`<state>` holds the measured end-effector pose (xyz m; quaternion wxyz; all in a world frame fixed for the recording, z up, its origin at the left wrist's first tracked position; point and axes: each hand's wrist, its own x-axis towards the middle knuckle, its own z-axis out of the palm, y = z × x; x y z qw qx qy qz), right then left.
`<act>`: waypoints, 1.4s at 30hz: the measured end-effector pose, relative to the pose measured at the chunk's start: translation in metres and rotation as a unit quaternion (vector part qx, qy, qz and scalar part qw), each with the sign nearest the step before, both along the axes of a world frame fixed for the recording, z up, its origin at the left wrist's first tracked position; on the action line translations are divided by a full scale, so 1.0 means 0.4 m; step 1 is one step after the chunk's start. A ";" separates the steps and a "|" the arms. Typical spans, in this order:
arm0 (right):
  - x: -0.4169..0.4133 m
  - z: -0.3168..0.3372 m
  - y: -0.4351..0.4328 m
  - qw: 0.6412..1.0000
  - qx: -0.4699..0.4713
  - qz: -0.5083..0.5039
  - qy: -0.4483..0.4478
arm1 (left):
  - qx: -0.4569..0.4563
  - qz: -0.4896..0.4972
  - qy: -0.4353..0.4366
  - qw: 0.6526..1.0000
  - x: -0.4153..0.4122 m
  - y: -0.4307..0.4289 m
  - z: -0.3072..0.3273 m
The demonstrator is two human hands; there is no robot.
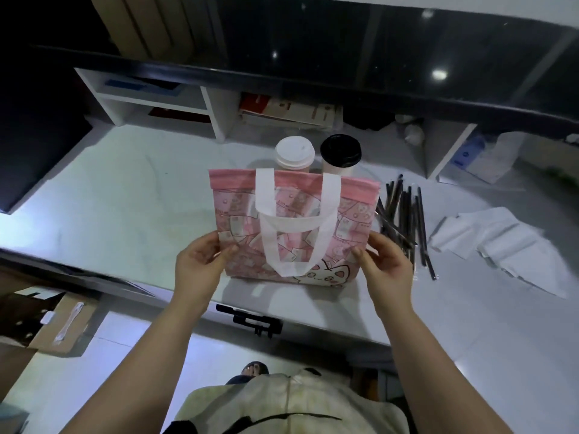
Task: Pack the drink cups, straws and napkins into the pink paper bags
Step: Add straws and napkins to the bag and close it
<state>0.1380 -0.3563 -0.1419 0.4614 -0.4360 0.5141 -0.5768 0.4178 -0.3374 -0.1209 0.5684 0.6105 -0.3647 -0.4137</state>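
A: Fig. 1, head view. You hold the pink paper bag w/ white strap handles and cartoon-cat print (294,202) upright over the white marble-look counter (125,198). Its front faces you and the handles hang down over the front. Can't tell if its bottom edge touches the surface.

B: Grip detail: your left hand (200,261) pinches the bag's left edge, thumb on the front, fingers curled behind. Your right hand (385,264) does the same at the right edge.

A: Bag mouth: open or flat, can't tell.

B: Behind the bag, near its top edge, stand a paper cup w/ white lid (294,155) (left) and a paper cup w/ black lid (340,153) (right). Both are upright, just beside each other.

A: Right of the bag lie black straws in clear wrappers (404,220), a loose pile on the counter; the nearest are just beside your right hand. Farther right are folded white napkins (488,242), spread untidily.

B: Lower left, below counter level: open brown cardboard box (59,324).
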 end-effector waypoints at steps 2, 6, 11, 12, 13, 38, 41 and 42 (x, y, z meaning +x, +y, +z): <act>0.013 0.002 0.005 1.000 0.022 -0.014 -0.017 | 0.003 0.014 0.008 1.000 -0.003 0.000 -0.005; 0.017 0.006 0.004 1.000 0.017 -0.011 -0.020 | 0.006 0.011 0.003 1.000 0.003 -0.002 -0.011; -0.002 -0.068 0.042 0.997 0.059 0.056 -0.008 | 0.055 0.000 -0.008 0.998 0.012 0.029 -0.049; 0.002 -0.073 0.047 0.996 0.062 0.067 -0.016 | 0.059 0.001 -0.005 0.998 0.011 0.032 -0.055; 0.009 -0.072 0.047 0.995 0.062 0.068 -0.026 | 0.060 0.007 -0.005 0.998 0.007 0.033 -0.056; 0.204 0.232 0.312 0.958 -0.050 -0.282 -0.009 | -0.037 -0.250 0.108 0.961 0.015 -0.047 0.163; 0.219 0.288 0.385 0.943 -0.062 -0.326 0.002 | -0.052 -0.300 0.109 0.946 -0.024 -0.032 0.207; 0.221 0.308 0.413 0.939 -0.064 -0.338 0.003 | -0.059 -0.315 0.107 0.941 -0.040 -0.025 0.221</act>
